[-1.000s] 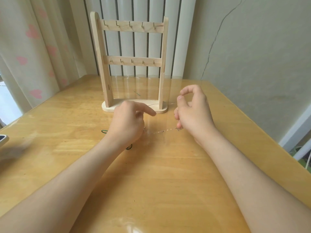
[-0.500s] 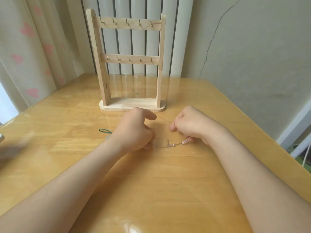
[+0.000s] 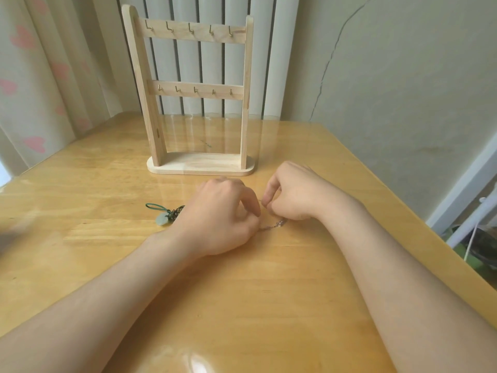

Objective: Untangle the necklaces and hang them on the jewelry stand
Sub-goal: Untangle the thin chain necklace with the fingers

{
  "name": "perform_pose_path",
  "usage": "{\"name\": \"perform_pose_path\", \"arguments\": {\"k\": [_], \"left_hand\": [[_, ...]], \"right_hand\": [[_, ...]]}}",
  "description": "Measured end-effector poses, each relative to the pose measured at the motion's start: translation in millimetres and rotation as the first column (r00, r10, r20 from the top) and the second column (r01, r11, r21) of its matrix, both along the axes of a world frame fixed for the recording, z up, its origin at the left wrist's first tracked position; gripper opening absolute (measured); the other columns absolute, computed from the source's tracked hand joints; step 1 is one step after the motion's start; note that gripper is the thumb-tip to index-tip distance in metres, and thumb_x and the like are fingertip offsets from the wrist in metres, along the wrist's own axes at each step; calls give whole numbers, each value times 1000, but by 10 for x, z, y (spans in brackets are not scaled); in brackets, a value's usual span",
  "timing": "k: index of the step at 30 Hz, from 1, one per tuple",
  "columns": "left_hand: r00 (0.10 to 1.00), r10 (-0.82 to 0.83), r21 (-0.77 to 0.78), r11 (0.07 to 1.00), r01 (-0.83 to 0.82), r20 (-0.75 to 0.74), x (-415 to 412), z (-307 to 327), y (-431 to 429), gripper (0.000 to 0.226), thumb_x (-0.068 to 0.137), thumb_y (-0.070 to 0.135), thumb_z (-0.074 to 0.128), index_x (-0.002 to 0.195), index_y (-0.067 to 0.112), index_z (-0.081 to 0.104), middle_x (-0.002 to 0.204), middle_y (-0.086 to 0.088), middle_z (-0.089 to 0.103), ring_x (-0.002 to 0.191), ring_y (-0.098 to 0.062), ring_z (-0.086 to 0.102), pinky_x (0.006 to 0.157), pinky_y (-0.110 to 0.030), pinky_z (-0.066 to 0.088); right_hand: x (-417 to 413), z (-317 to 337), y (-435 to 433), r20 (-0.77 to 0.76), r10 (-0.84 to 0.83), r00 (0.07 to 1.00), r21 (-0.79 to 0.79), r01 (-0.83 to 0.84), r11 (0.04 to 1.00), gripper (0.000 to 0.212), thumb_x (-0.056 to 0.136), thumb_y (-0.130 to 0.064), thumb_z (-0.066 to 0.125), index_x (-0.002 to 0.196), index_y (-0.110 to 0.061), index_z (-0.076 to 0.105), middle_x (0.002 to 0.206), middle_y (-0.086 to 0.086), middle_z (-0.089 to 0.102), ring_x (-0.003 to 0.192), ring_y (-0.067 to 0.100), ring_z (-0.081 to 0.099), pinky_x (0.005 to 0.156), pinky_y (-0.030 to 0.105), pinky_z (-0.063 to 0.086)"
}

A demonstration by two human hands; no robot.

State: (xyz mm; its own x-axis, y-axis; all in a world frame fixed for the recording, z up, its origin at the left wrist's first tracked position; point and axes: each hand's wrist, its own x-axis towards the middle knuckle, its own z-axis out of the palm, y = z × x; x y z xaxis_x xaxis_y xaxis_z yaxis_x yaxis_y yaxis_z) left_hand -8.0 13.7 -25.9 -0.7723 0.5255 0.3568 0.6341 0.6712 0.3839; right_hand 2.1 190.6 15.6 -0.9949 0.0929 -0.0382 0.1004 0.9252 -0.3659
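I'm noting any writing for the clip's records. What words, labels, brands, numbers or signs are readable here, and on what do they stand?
None can be read.
The jewelry stand is bare wood with no mark in view.
The curtain carries only pink heart shapes, no writing.
The green-cord necklace and the silver chain are too small to show any engraving.

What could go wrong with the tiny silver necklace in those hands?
The silver chain looks very thin. The left hand and right hand both pinch it close together, so a hard tug might snap it or tighten a knot. The green cord necklace lies right beside the left hand and could get swept along and snagged. The jewelry stand is just behind the hands; a sudden lift might knock it.
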Motion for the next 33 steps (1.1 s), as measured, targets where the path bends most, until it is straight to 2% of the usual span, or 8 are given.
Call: {"name": "perform_pose_path", "arguments": {"k": [7, 11, 14, 19, 23, 26, 29, 33], "left_hand": [[985, -171, -55, 984, 172, 20, -75, -21, -47, 11, 90, 49, 74, 96, 43, 81, 92, 16, 69, 79, -6, 64, 77, -38, 56], [983, -182, -35, 983, 183, 26, -92, -22, -47, 5, 91, 37, 83, 92, 38, 78, 81, 18, 70, 77, -2, 66, 75, -31, 55], [986, -159, -52, 985, 162, 48, -115, -7, -70, 6, 91, 30, 83, 88, 33, 79, 79, 16, 71, 78, 0, 65, 75, -26, 53], [986, -168, -183, 969, 166, 5, -112, -27, -44, 4, 100, 29, 71, 97, 29, 74, 90, 11, 63, 87, -15, 61, 82, -39, 53], [989, -146, -250, 957, 150, 34, -98, -66, -30, 9, 107, 24, 56, 104, 21, 65, 102, 4, 64, 96, -23, 62, 87, -40, 50], [980, -90, 14, 996, 89, 179, -118, -28, -71, 12, 109, 13, 49, 101, 17, 57, 90, 9, 75, 91, -16, 67, 86, -38, 53], [879, -149, 395, 918, -47, 452, -126, 40, -95, 15, 112, 15, 48, 103, 7, 56, 82, 1, 78, 81, -19, 76, 93, -50, 60], [793, -182, 542, 813, -211, 581, -111, 88, -47, 12, 111, 13, 51, 105, 10, 60, 73, 0, 59, 67, -15, 55, 88, -48, 59]], "right_hand": [[107, 170, -16, 139, 189, 972, 193, -213, 958, 15, 87, -18, 82, 78, -30, 79, 98, -4, 63, 93, 20, 70, 79, 37, 62], [227, 204, -34, 126, 243, 962, 258, -269, 928, 9, 84, -22, 88, 83, -28, 82, 93, -8, 59, 75, 13, 65, 57, 24, 49], [284, 161, -32, 96, 284, 954, 298, -299, 906, 8, 90, -17, 82, 87, -24, 81, 92, -3, 61, 68, 10, 60, 51, 24, 44], [260, 61, -45, 107, 277, 955, 334, -296, 895, 14, 89, -6, 58, 82, -11, 69, 90, 7, 66, 86, 30, 69, 68, 45, 63], [171, -78, 88, 91, 281, 955, 139, -292, 946, 19, 90, -13, 53, 81, -13, 69, 76, 1, 69, 79, 21, 67, 68, 41, 60], [128, -92, 167, -25, 251, 968, -158, -252, 955, 14, 95, -25, 63, 86, -21, 73, 82, -7, 75, 69, 4, 62, 68, 24, 51], [77, -110, 176, -131, 220, 967, -513, -256, 819, 10, 96, -20, 68, 89, -16, 73, 96, 5, 80, 88, 19, 74, 82, 33, 56], [71, -118, 144, -162, 217, 963, -693, -268, 669, 10, 100, -11, 62, 93, -13, 68, 90, 6, 80, 87, 14, 71, 78, 27, 51]]}}
